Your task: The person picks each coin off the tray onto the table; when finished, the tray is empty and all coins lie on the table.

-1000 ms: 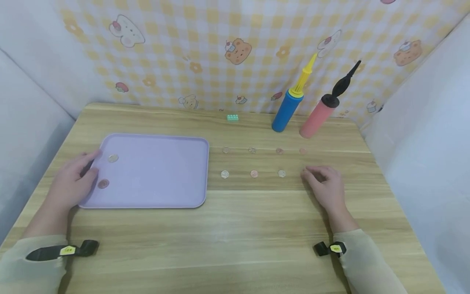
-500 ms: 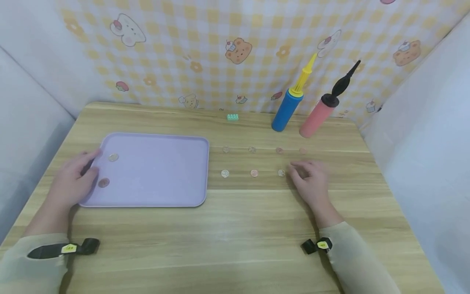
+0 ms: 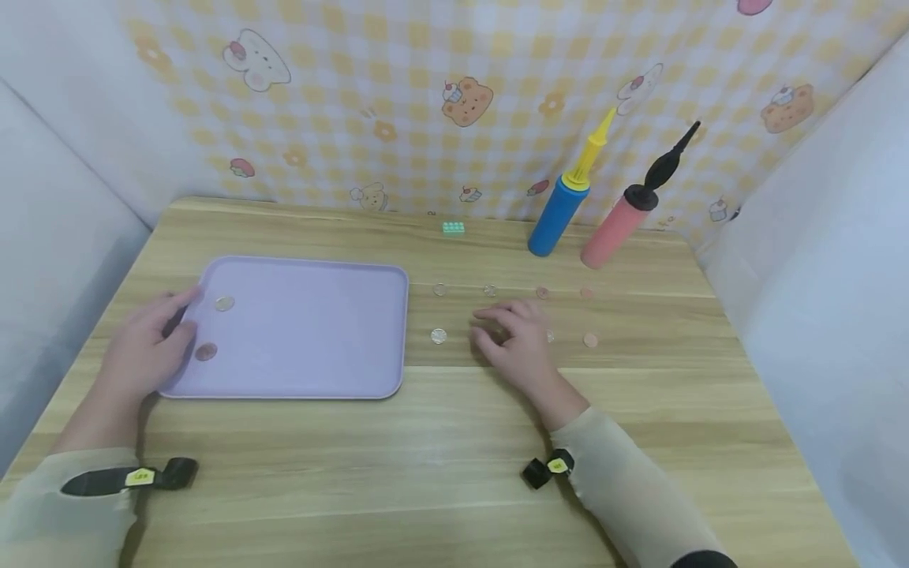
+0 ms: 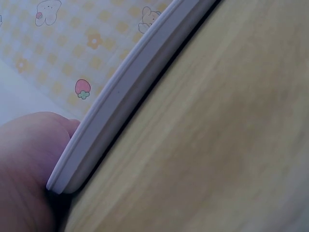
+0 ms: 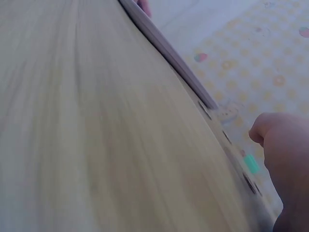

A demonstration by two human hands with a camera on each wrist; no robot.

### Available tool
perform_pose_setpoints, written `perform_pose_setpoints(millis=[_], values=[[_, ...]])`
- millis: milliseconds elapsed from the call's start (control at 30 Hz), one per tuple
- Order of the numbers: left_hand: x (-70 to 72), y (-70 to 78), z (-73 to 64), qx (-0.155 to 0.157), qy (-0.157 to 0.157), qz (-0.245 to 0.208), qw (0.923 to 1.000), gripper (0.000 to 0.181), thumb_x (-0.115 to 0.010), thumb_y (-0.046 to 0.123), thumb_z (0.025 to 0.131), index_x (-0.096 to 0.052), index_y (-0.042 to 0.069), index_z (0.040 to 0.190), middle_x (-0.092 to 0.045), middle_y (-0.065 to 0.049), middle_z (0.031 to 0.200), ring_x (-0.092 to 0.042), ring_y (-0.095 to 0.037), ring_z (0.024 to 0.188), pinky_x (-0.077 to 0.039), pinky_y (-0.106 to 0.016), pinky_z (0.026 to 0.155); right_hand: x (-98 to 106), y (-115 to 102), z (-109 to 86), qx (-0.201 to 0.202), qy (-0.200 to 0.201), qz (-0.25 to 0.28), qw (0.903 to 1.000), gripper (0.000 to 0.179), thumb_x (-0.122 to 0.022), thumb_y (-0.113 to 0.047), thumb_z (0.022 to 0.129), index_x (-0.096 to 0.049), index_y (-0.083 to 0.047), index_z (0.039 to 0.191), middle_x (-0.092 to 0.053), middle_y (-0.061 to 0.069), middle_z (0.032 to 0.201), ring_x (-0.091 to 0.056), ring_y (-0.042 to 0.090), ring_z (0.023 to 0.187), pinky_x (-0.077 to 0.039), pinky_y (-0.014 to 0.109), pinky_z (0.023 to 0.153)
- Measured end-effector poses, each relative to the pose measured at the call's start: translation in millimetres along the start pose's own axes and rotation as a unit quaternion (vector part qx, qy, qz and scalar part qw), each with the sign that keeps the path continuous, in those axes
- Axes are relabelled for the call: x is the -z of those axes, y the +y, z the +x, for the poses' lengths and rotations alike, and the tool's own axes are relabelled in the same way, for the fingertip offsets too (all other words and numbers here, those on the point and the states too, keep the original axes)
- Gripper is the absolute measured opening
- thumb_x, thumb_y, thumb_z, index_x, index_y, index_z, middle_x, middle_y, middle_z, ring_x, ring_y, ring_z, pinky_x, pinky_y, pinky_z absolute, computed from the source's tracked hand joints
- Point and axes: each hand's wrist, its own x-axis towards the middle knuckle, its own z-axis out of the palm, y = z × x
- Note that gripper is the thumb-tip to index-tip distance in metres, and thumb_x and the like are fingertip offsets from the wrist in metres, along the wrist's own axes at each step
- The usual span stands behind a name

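My left hand [image 3: 149, 343] holds the left edge of a lilac tray [image 3: 305, 331], thumb over the rim. Inside the tray lie a silver coin [image 3: 224, 303] and a copper coin [image 3: 206, 352]. My right hand [image 3: 521, 343], fingers bent and apart, is over the front row of coins to the tray's right. Nothing shows between its fingertips. That row has a silver coin [image 3: 438, 336] left of the hand and a copper coin [image 3: 590, 340] right of it. One silver coin is partly covered by the hand. Behind runs another row, including a silver coin [image 3: 439, 289] and a copper coin [image 3: 585, 293].
A blue hand pump [image 3: 552, 214] with a yellow nozzle and a pink hand pump [image 3: 612, 232] with a black nozzle stand at the back right. A small mint-green toy brick [image 3: 453, 227] lies near the back edge. A checked cloth [image 3: 327, 102] hangs behind.
My right hand has moved left along the front row of coins, uncovering the copper coin at its right end. My left hand stays on the tray's edge.
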Motion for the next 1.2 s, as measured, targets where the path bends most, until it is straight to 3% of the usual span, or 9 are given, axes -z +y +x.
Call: perform_pose_setpoints(millis=[267,600,867,1200], values=[[-1.0,-1.1,0.8,-0.004,0.001,0.000,1.0000,0.054,-0.046,0.014,0.108,-0.044,0.001,0.160,-0.035,-0.041,0.160,-0.023,-0.064,0.151,-0.012,-0.076,0.123,-31.0,-28.5,12.6,-0.007,-0.050,-0.003,0.9987,0.026,-0.084,-0.023,0.087,-0.082,-0.010,0.110,-0.075,0.005,0.110,-0.059,0.026,0.109,-0.045,0.045,0.098],[-1.1,0.3,-0.1,-0.004,0.005,0.004,1.0000,0.053,-0.046,0.012,0.108,-0.044,-0.002,0.159,-0.035,-0.041,0.159,-0.022,-0.061,0.152,-0.012,-0.074,0.124,-70.7,-66.3,23.1,0.058,-0.069,0.008,0.9959,0.027,-0.081,-0.028,0.087,-0.083,-0.013,0.109,-0.075,0.002,0.110,-0.061,0.024,0.112,-0.046,0.043,0.105],[-0.3,2.5,-1.1,0.002,0.003,-0.002,1.0000,0.053,-0.045,0.014,0.109,-0.043,0.000,0.160,-0.033,-0.040,0.161,-0.020,-0.059,0.154,-0.011,-0.075,0.124,-94.9,-94.4,32.3,0.043,-0.088,-0.009,0.9952,0.029,-0.084,-0.033,0.087,-0.083,-0.015,0.110,-0.074,0.001,0.110,-0.059,0.023,0.112,-0.045,0.043,0.105],[1.0,1.1,0.8,0.006,-0.003,0.003,1.0000,0.055,-0.046,0.016,0.108,-0.043,0.003,0.161,-0.033,-0.039,0.162,-0.023,-0.062,0.152,-0.014,-0.076,0.123,-122.0,-130.9,44.9,0.081,-0.065,-0.100,0.9896,0.027,-0.079,-0.036,0.088,-0.084,-0.023,0.111,-0.075,-0.005,0.107,-0.063,0.019,0.110,-0.048,0.040,0.097]])
